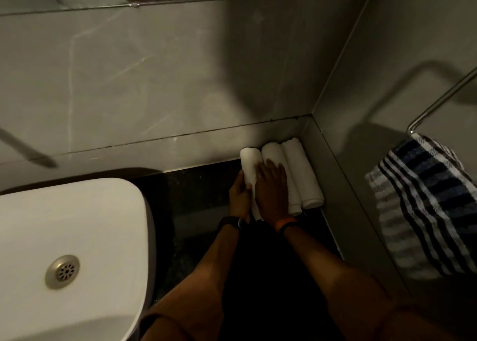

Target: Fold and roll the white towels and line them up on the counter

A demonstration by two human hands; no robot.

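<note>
Three rolled white towels lie side by side on the dark counter [196, 199], tucked into the back right corner. The leftmost roll [249, 160] is under both hands. My left hand [240, 196] grips its left side, thumb on top of the cloth. My right hand [272, 188] lies flat, fingers spread, across the leftmost roll and the middle roll [273, 151]. The right roll [304, 173] lies untouched against the side wall. The near ends of the two left rolls are hidden by my hands.
A white basin [77, 232] with a metal drain [62, 271] fills the left of the counter. A blue and white striped towel [423, 211] hangs from a metal rail [438, 101] on the right wall. Grey tiled walls close the back and right.
</note>
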